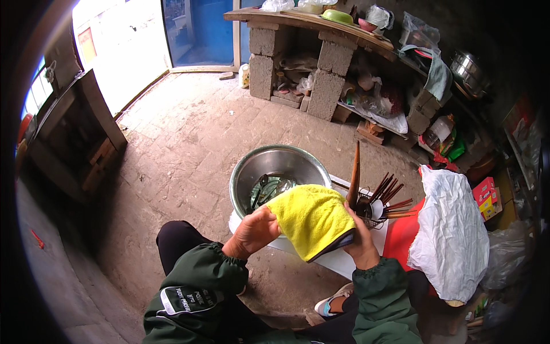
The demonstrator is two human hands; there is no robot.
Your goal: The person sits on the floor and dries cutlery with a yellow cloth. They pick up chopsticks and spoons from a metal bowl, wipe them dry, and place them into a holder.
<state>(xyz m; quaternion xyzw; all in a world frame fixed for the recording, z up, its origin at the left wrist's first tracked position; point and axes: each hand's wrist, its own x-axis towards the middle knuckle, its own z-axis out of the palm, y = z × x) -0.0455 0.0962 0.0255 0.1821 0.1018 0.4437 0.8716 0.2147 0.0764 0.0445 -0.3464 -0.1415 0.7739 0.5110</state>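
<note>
Between my two hands a yellow towel with a dark edge (316,219) is spread. My left hand (256,231) grips its left side, and my right hand (362,244) holds its right side near the dark hem. Whether anything is wrapped inside cannot be seen. Just behind the cloth stands a metal basin (281,151) holding some liquid, a dark-handled utensil (259,192) and a clear, shiny item. To the right, a wire basket (373,222) carries several brown chopsticks (388,189) and a white spoon-like piece (377,209). A pointed brown wooden piece (355,174) rises beside it.
Basin and basket rest on a low white board (333,263). A crumpled white cloth (449,234) lies over something red at my right. Farther back, concrete blocks (328,88) support a wooden shelf (279,17). A dark cabinet-like unit (81,129) stands left, near the bright doorway.
</note>
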